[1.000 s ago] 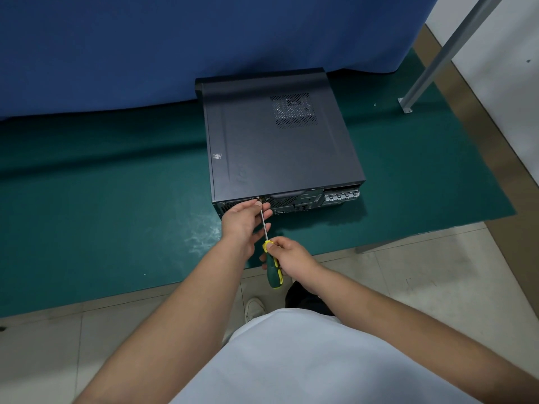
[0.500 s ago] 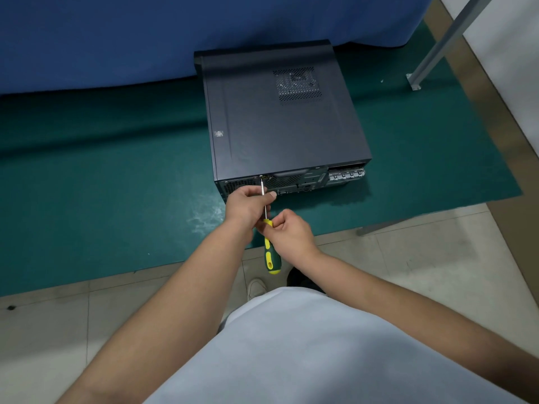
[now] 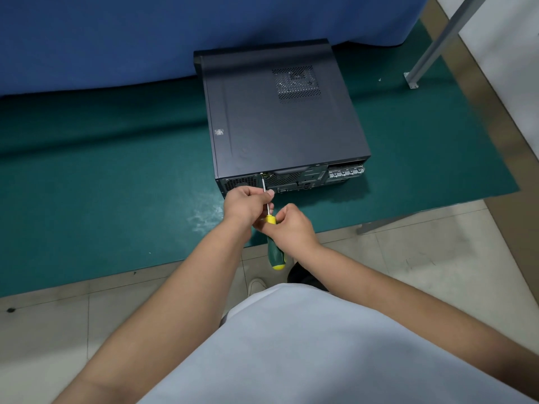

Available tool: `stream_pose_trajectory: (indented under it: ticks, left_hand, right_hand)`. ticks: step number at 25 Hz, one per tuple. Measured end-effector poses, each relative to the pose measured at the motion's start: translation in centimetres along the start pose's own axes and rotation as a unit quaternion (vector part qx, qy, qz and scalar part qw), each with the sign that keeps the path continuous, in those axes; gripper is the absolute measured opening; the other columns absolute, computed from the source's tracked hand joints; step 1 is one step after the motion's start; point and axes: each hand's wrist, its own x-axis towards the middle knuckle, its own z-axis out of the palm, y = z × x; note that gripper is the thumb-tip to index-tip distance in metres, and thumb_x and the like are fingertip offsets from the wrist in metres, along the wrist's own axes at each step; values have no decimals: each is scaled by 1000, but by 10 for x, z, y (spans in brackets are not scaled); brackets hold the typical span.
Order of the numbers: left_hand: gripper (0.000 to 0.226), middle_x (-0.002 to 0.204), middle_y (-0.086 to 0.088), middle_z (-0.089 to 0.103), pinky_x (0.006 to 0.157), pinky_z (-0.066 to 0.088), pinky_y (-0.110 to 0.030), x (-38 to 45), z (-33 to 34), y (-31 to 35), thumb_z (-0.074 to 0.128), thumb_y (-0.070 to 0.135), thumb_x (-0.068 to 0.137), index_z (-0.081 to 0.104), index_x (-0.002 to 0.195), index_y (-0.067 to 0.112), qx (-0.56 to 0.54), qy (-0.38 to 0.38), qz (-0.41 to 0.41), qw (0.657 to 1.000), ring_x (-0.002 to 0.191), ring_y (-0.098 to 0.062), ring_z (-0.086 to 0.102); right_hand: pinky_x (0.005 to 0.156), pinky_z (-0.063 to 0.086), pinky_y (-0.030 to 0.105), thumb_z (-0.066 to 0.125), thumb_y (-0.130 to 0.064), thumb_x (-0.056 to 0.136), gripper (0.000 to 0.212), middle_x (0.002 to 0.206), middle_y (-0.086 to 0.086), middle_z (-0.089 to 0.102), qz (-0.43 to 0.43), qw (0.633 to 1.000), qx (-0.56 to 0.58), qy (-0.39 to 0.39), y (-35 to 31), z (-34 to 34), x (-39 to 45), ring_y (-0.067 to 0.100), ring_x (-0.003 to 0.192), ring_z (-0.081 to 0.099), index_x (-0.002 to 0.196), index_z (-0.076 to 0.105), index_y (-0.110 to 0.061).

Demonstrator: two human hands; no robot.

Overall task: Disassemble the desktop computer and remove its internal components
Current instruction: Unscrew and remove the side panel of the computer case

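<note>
While the desktop computer lies flat on its side on the green mat, close to the mat's near edge and somewhat right of its middle, the person works at the case's rear panel, which faces them. The left hand sits right against that rear panel, just below its left part, fingers curled and pinching the thin metal shaft of the screwdriver between thumb and fingertips. The right hand is just behind and to the right of it, nearer the body, curled round the upper end of the handle where the yellow collar shows. The shaft runs up from the hands to a small screw at the top edge of the rear panel, and the tip meets it there; the handle hangs out past the mat's near edge, over the floor.

The case is a dark, matte, boxy metal shell with a smooth top sheet, a square patch of fine perforated grille towards its far right and a small pale sticker near its left edge. The rear panel is busy: mesh vents, dark ports, and a bright bare-metal slot bracket at its right end. The screwdriver handle is bulbous, dark green with yellow tips. The mat looks rubbery, scuffed pale near the hands. A blue cloth hangs behind the mat's far edge.
</note>
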Motion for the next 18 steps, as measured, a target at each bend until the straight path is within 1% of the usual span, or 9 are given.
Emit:
stream_pose_trajectory:
  ticks: [2, 4, 5, 7, 10, 12, 14, 16, 18]
  left_hand:
    - [9, 74, -15, 70, 55, 57, -31, -1, 0, 1, 73, 2, 93, 64, 92, 4, -22, -15, -5, 1000, 55, -21, 67]
    - [2, 79, -17, 69, 55, 60, -31, -3, -1, 2, 62, -3, 98, 63, 98, -1, -55, -42, -10, 998, 55, -21, 68]
    - [5, 81, -18, 69, 58, 62, -31, -4, -2, 3, 57, -4, 100, 62, 100, -4, -64, -56, -12, 996, 57, -21, 69]
    - [13, 87, -18, 73, 66, 64, -32, -4, -5, 2, 50, -3, 104, 63, 104, -4, -74, -91, -13, 993, 68, -23, 75]
    - [18, 98, -18, 77, 81, 64, -38, -1, -12, 3, 47, 1, 107, 63, 116, 0, -83, -137, -23, 987, 87, -27, 78]
    - [14, 102, -14, 78, 83, 62, -40, 0, -16, 2, 62, 14, 102, 65, 114, 8, -57, -140, -34, 988, 93, -25, 77]
    - [22, 93, -9, 78, 69, 60, -35, -1, -16, -2, 80, 25, 90, 66, 100, 11, -5, -117, -30, 993, 82, -21, 74]
    - [24, 80, -7, 72, 58, 56, -29, -1, -12, -5, 87, 20, 82, 66, 87, 11, 13, -80, -10, 997, 65, -18, 65]
    - [19, 78, -9, 72, 58, 57, -28, 2, -11, -6, 84, 15, 84, 67, 85, 8, 8, -67, -1, 998, 59, -17, 65]
  right_hand:
    - [62, 45, 30, 74, -48, 88, 34, 86, -1, 68, 55, 983, 134, -110, 1, -4, -2, 16, 73, 62, 89, 56, -20]
    - [70, 56, 34, 64, -38, 99, 24, 93, 10, 73, 129, 907, 317, -246, 7, -10, -7, 21, 75, 69, 101, 64, -14]
    - [75, 58, 38, 59, -34, 102, 26, 94, 13, 73, 150, 867, 377, -287, 11, -13, -9, 24, 78, 70, 106, 67, -9]
    - [81, 59, 40, 52, -26, 104, 30, 97, 16, 74, 160, 834, 426, -312, 19, -15, -9, 26, 82, 71, 112, 69, -3]
    - [78, 62, 40, 59, -16, 102, 18, 94, 16, 76, 126, 859, 412, -274, 22, -13, -8, 24, 77, 73, 107, 70, -3]
    - [81, 59, 39, 69, -20, 97, 10, 88, 9, 77, 111, 894, 361, -242, 20, -10, -9, 19, 76, 73, 100, 67, -10]
    - [78, 54, 34, 78, -27, 91, 19, 83, 2, 75, 99, 923, 303, -215, 17, -7, -8, 15, 76, 69, 93, 62, -17]
    - [76, 51, 32, 80, -29, 88, 25, 82, 0, 71, 79, 943, 260, -193, 14, -4, -7, 14, 77, 64, 94, 59, -18]
    - [78, 56, 35, 77, -29, 91, 24, 81, 1, 68, 85, 929, 287, -217, 13, -5, -9, 15, 77, 64, 101, 60, -16]
